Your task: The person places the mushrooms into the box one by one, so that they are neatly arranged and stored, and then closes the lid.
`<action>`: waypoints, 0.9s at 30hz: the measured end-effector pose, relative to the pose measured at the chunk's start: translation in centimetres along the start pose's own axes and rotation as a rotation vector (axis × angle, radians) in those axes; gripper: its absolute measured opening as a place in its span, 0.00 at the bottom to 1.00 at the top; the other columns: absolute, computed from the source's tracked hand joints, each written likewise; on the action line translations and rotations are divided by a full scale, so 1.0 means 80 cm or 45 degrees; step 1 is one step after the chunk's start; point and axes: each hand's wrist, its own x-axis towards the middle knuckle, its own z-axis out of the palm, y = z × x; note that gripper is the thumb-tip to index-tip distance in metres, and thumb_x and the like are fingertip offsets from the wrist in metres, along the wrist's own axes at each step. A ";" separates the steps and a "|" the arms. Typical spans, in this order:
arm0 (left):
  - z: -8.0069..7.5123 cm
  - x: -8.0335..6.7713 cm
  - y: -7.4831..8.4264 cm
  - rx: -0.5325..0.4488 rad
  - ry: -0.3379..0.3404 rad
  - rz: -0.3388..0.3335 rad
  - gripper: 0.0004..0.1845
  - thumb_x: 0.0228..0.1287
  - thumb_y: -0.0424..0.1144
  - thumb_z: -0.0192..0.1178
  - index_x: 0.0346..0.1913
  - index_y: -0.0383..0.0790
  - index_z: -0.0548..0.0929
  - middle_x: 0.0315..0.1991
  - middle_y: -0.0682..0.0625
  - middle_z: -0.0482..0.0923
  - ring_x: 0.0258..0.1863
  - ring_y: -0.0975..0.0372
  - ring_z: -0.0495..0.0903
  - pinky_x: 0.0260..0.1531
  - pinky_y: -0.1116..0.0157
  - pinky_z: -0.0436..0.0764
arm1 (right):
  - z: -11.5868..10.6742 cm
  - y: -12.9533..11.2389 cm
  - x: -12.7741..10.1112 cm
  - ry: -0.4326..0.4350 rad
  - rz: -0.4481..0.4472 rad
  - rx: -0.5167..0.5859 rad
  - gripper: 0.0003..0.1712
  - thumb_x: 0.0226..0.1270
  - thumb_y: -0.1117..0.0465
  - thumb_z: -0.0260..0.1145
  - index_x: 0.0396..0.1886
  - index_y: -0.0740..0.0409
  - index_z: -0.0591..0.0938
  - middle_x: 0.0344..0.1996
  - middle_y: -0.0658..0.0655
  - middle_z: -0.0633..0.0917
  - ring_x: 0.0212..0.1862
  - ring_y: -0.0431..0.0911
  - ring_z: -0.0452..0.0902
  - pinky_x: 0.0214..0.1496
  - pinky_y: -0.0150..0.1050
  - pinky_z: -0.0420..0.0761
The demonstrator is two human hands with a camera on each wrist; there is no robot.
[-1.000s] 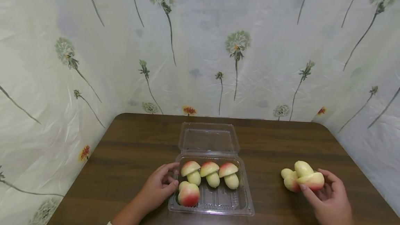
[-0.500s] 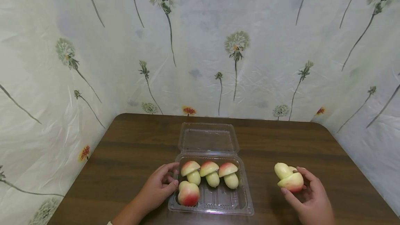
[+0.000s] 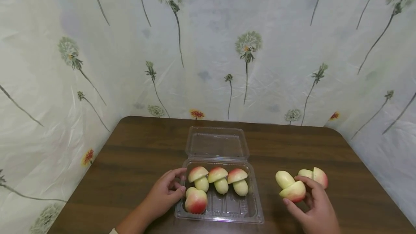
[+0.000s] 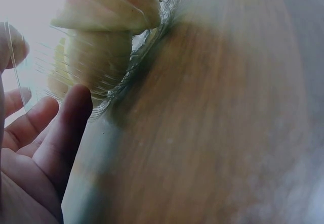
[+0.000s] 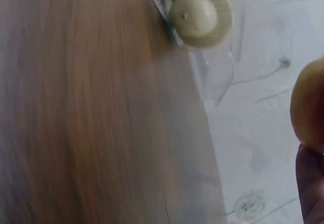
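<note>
An unlidded clear plastic container [image 3: 234, 208] sits mid-table. Inside, three mushroom-shaped pieces with red-and-cream caps, one of them the toy mushroom [image 3: 241, 183], form a back row; another toy mushroom [image 3: 196, 200] lies front left, cap towards me. My left hand [image 3: 164, 193] holds the container's left rim, thumb and index finger spread along it. In the left wrist view the thumb [image 4: 71, 118] touches the ribbed wall. Right of the container, my right hand [image 3: 315, 205] grips a toy mushroom [image 3: 294, 191] by its cap, stem pointing away to the left; that cap [image 5: 308, 107] shows in the right wrist view.
One more toy mushroom [image 3: 320, 177] is just behind the right hand, partly hidden by it. The container's hinged lid [image 3: 217, 143] lies open towards the back of the dark wooden table [image 3: 146, 143]. Flower-patterned sheeting [image 3: 208, 46] surrounds the table.
My right hand has moved left towards the container with its mushroom, whose stem has tilted left. The mushroom behind it has come into clearer view. The left hand stays put.
</note>
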 end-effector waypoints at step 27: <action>-0.001 -0.002 0.002 -0.024 -0.009 0.025 0.29 0.71 0.32 0.65 0.72 0.36 0.73 0.57 0.37 0.73 0.39 0.64 0.83 0.37 0.70 0.86 | 0.046 -0.032 -0.006 -0.067 -0.129 -0.091 0.45 0.37 0.81 0.83 0.61 0.70 0.76 0.55 0.42 0.76 0.51 0.28 0.76 0.49 0.17 0.80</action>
